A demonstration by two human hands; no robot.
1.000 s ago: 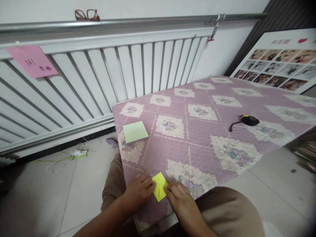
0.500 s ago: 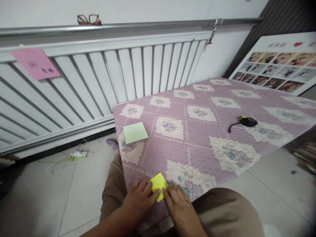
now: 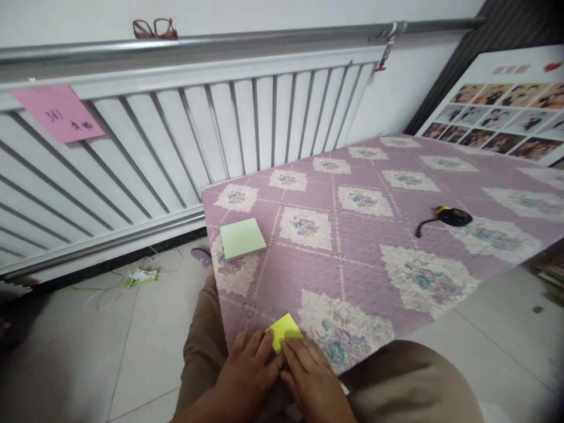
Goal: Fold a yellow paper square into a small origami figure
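Observation:
A small piece of yellow paper (image 3: 286, 326) lies at the near edge of the table, its lower part covered by my fingers. My left hand (image 3: 247, 371) holds its left side, fingertips on the edge and thumb close to the right hand. From the right, my right hand (image 3: 310, 371) reaches over the lower part, its fingers pressed together on the sheet. The thumbs are partly hidden, and whatever lies under the fingers does not show. Farther up at the left sits a thick pad of pale green paper (image 3: 243, 238).
A purple flowered cloth covers the table (image 3: 282, 270). On its right lies a black and yellow object with a short cord (image 3: 453, 217). Behind stand a white radiator (image 3: 264, 117), glasses (image 3: 155, 29) on its pipe, and a photo board (image 3: 497, 111). A power strip (image 3: 143, 275) lies on the floor.
My right hand has moved up and left over the yellow paper, covering its lower corner. Both hands are now closer together. The camera view has shifted slightly.

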